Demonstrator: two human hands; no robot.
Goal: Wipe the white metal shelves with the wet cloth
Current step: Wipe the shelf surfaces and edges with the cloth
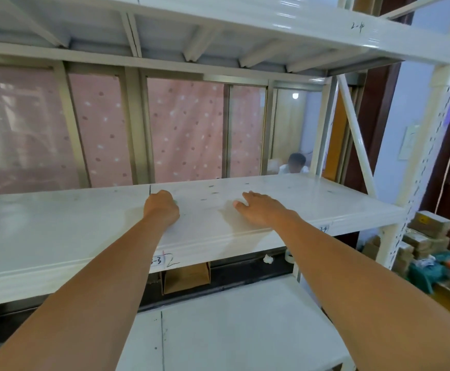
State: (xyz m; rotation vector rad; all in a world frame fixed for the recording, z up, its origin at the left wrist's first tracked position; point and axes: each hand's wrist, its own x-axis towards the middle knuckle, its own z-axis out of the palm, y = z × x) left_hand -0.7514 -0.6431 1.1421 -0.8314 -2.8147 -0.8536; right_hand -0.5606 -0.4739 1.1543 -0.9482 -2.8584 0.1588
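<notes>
**Work surface.** The middle shelf (58, 236) is the tier in hand. It is a white metal deck at chest height, and both of your forearms reach across its front lip. Dark specks (211, 186) lie along its back half, past your fingertips, so by this view that strip is not yet wiped.

**Wet cloth.** The wet cloth is not plainly visible. If it is present, it is under your left hand (161, 208).

**Left hand.** It rests knuckles-up on the deck beside the panel seam (150, 188), with the fingers curled under. You cannot tell from this view whether they are clamped on the cloth or on nothing.

**Right hand.** Your right hand (261, 210) lies flat on the deck with the fingers straight and spread, holding nothing. This placement probably braces you while the other arm reaches deep.

**Surroundings.**
- The upper shelf (272, 20) hangs close overhead and limits how high you can lift your elbows.
- The lower shelf (232, 317) juts out beneath your arms.
- A cardboard box (186, 277) sits between the two lower tiers.
- More stacked boxes (427, 231) stand on the floor to the right of the upright post (432, 129).
</notes>
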